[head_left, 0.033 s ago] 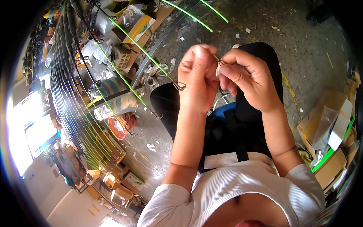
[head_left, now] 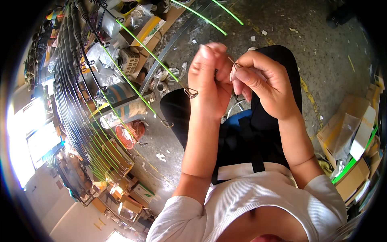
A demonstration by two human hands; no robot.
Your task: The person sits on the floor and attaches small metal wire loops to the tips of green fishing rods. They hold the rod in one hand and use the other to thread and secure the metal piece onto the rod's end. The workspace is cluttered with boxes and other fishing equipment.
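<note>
In front of my lap, my right hand (head_left: pixel 262 80) pinches a small wire rod guide (head_left: pixel 234 63) between thumb and forefinger, its thin foot pointing up and left. Close beside it, my left hand (head_left: pixel 209 76) is closed, thumb raised along curled fingers. Its fingertips are slightly blurred, and whatever they may hold is hidden. Just left of my left wrist is the tip of a fishing rod (head_left: pixel 147 48), bright green near the end, with a wire tip guide (head_left: pixel 190 92) on it. The left wrist partly overlaps that guide or sits right next to it.
Many dark rods with green tips (head_left: pixel 72 109) stand in a row at left. Behind them are a cluttered shelf and a red basket (head_left: pixel 130 134). Two more green rod ends (head_left: pixel 201 18) reach in at the top. Cardboard boxes (head_left: pixel 348 121) are piled at right. Scraps litter the concrete floor.
My left hand's fingers have shifted slightly up and left, away from the rod guide. My right hand keeps its pinch in the same place.
</note>
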